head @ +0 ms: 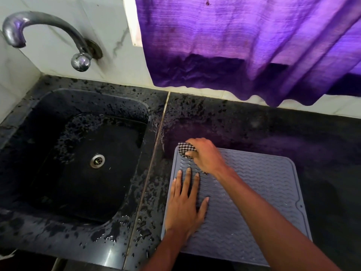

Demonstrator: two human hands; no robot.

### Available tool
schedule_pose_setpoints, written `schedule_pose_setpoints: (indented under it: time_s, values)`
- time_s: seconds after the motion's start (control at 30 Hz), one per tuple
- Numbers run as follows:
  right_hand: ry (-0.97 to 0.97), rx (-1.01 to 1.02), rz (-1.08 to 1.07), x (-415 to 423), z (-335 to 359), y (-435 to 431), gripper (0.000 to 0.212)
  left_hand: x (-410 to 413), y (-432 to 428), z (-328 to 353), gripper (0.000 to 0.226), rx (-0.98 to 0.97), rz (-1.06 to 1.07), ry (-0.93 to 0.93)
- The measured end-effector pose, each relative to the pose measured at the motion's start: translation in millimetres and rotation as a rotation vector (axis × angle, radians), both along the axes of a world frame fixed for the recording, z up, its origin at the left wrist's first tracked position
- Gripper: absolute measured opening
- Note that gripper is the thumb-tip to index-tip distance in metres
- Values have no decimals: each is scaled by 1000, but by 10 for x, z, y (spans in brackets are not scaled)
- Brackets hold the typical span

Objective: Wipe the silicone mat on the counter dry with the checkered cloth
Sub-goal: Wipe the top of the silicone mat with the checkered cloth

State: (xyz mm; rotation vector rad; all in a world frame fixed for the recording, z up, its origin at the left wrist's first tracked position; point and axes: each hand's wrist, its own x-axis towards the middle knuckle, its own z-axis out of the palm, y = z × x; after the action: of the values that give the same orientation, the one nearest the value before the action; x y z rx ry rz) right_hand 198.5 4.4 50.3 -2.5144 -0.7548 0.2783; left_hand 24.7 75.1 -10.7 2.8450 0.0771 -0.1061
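With left grip (185,208) released flat on silicone mat (254,192) at lower centre and right grip (207,155) grasping checkered cloth (185,148) at its upper-left corner, press firmly to prevent slippage on wet tabletop (144,222).

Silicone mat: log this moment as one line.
left hand: flat on silicone mat | right hand: grips checkered cloth at mat's far-left corner | counter: wet by sink

Checkered cloth (187,149) mostly hidden under right hand (207,155).
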Motion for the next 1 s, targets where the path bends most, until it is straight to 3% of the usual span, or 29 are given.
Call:
schedule_pose_setpoints:
  time_s: [0.3, 0.57, 1.0]
  values:
    - [-124, -96, -256, -101, -34, -1599, 35, -2, 7, -46, 73, 3, 3, -48]
    - [-83, 65, -293, -176, -315, -1238, 42, 9, 0, -65, 74, 30, 4, -46]
    - [-59, 62, -31, -144, -135, 102, 34, 13, -5, -28, 70, 37, 6, -12]
